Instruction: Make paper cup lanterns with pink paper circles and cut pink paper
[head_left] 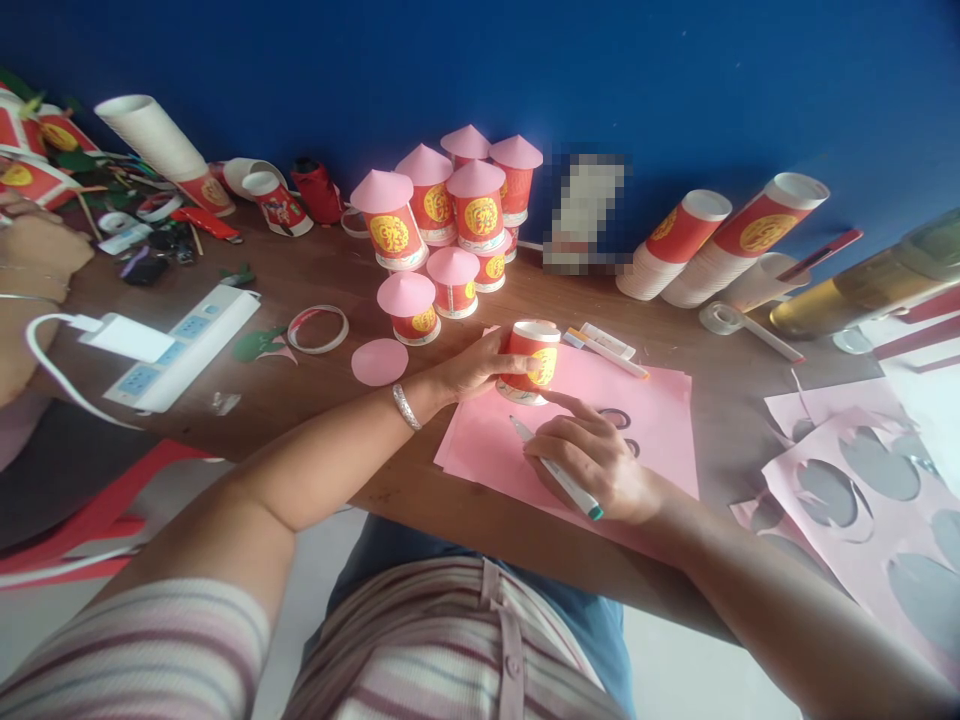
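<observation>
My left hand (491, 368) is closed round a red paper cup (532, 350) with a gold emblem, standing on pink paper sheets (660, 450). Between the fingers of my right hand (592, 460) is a white marker (562, 485) with a green end; its tip points up and left. My right index finger stretches toward the base of the cup. Behind my right fingers, two dark ring shapes (616, 418) show on the pink paper. More markers (607, 345) lie at the sheet's far edge.
Several red cups with pink cone tops (405, 295) stand ahead. Stacked cups (750, 240) lean at the right, near cut pink sheets (817, 480) and tape (720, 318). At the left are a power strip (187, 345), a pink disc (379, 362) and another person's hand (45, 240).
</observation>
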